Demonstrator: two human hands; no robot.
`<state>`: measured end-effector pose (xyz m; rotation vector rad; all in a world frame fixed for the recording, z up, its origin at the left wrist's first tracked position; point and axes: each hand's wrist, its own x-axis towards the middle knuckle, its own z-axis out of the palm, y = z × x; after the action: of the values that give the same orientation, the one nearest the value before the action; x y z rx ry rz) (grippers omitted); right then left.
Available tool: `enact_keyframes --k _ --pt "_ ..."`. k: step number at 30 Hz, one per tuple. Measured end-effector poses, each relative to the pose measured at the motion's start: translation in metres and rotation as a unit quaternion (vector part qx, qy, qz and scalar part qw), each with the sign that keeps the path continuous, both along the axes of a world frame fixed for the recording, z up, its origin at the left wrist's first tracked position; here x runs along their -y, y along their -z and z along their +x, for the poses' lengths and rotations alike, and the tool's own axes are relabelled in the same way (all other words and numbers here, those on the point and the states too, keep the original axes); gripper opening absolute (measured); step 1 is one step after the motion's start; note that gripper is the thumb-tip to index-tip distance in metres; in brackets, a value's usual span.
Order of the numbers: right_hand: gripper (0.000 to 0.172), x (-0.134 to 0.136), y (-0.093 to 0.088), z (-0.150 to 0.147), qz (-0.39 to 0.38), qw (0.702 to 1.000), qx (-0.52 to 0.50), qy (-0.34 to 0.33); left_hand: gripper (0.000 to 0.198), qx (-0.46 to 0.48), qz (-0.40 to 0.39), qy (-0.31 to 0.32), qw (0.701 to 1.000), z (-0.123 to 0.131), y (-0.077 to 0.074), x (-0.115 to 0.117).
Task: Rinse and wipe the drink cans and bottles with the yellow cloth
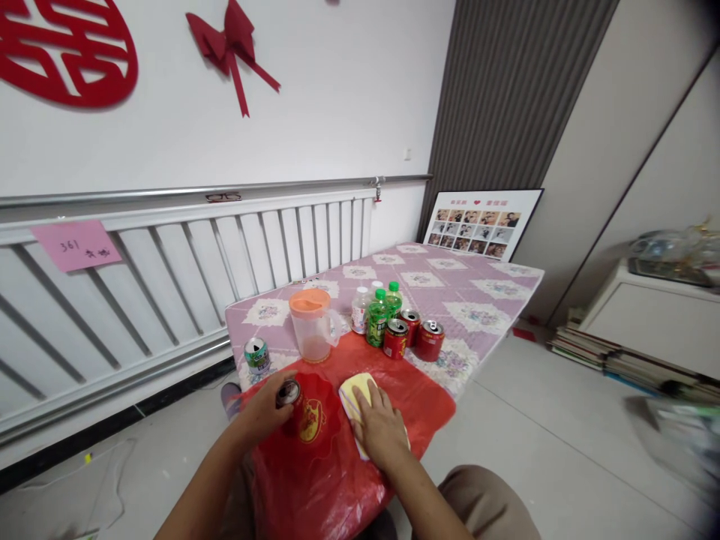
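Note:
My left hand [262, 412] is wrapped round a drink can [290, 391], its open top facing up, over the left part of a red scalloped plate [329, 401] with a gold print. Whether the can rests on the plate I cannot tell. To the right of the plate, my right hand [383, 429] grips a folded yellow-and-white cloth [353, 391], pressing it on a red plastic sheet [343, 495]. Beyond my left hand stands a green can [257, 355], opened. A clear pitcher [313, 335] with an orange lid is just past the plate.
Several bottles, including a green-capped bottle [376, 319], stand behind red cans [430, 342] at the middle of the table. A lilac patterned tablecloth [472, 315] covers the far side. A white radiator [225, 255] runs along the wall. A photo board [484, 199] leans behind the table.

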<state>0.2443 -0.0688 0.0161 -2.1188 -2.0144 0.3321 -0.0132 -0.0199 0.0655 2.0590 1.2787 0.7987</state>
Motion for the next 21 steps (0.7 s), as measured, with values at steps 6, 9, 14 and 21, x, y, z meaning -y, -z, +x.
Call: enact_keyframes --k 6,9,14,21 --pt "0.064 0.001 0.0 0.0 0.005 1.0 0.001 0.007 0.063 -0.015 0.007 -0.001 1.0 0.001 0.0 0.002" --pt "0.065 0.001 0.002 0.001 0.007 1.0 0.005 0.006 0.064 -0.005 -0.003 -0.005 1.0 0.001 -0.001 0.004" --pt "0.063 -0.002 0.006 0.003 0.006 1.0 0.0 0.006 0.068 0.01 -0.031 -0.041 0.999 -0.001 0.005 0.005" --pt "0.063 -0.002 0.01 0.005 0.013 1.0 -0.022 0.003 0.079 0.027 -0.04 -0.102 0.994 0.005 0.026 0.007"
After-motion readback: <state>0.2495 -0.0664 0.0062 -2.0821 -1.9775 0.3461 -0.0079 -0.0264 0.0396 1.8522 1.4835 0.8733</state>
